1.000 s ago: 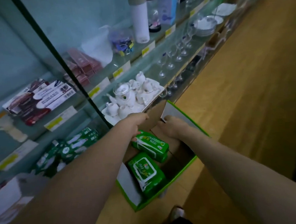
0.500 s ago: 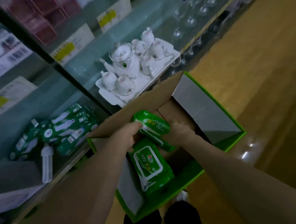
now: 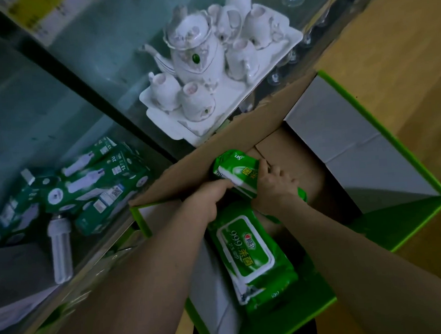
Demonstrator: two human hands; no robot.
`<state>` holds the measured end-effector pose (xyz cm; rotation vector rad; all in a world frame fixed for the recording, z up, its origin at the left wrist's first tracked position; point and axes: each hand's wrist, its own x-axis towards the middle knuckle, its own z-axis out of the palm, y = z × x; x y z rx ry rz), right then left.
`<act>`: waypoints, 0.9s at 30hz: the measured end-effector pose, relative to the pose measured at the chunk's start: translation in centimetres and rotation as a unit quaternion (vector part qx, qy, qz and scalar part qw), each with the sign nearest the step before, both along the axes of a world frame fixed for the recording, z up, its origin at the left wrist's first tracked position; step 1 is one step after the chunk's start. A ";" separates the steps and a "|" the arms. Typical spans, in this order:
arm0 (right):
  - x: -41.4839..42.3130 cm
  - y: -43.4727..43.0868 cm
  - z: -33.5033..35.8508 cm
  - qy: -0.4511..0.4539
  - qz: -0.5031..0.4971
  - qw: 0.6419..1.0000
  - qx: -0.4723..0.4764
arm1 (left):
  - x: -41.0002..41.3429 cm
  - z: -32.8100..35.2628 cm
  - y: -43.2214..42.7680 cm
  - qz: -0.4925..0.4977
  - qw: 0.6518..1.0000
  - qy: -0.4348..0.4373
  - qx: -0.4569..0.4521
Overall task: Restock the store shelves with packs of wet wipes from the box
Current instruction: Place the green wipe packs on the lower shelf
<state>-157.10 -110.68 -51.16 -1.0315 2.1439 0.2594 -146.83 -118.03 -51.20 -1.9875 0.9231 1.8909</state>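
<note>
While both hands reach down into the box (image 3: 341,138), the pack of wet wipes (image 3: 236,169) being picked sits at the far side of it, against the raised brown cardboard flap (image 3: 208,159). The left hand (image 3: 211,199) grips the pack's near-left end with its fingers curled under. The right hand (image 3: 275,186) clamps over the right edge, fingers bent across the green wrapper. It has not yet cleared the rim.

A second pack (image 3: 250,252) lies flat, label up, nearer to me inside the box. Beyond these two I see only bare brown bottom, so I would judge the box close to emptied. No wet wipes show on any shelf in sight, so I cannot tell how many have been placed or which shelf they belong on. At least these two packs are left to shelve.

To the left, the low shelf holds green light-bulb cartons (image 3: 99,184) lying at odd angles and one loose bulb (image 3: 60,251). Farther along, a white teapot (image 3: 194,52) and cups stand on a tray (image 3: 287,37) close to the shelf edge, just beyond the raised flap. That flap stands between box and shelving, and the china is what I would worry about on the lift. Wooden floor (image 3: 399,26) runs off to the right.
</note>
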 end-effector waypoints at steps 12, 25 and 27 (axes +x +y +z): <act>-2.4 1.9 1.3 -0.033 -0.149 0.980 -0.127 | -3.2 1.1 0.5 0.053 0.993 0.089 0.054; -6.7 6.5 11.5 -0.358 -0.608 0.584 -0.401 | -7.6 10.9 1.3 -0.090 0.955 0.259 0.112; -7.3 7.1 13.8 -0.365 -0.613 0.545 -0.440 | -8.5 13.3 1.5 -0.077 0.947 0.299 0.092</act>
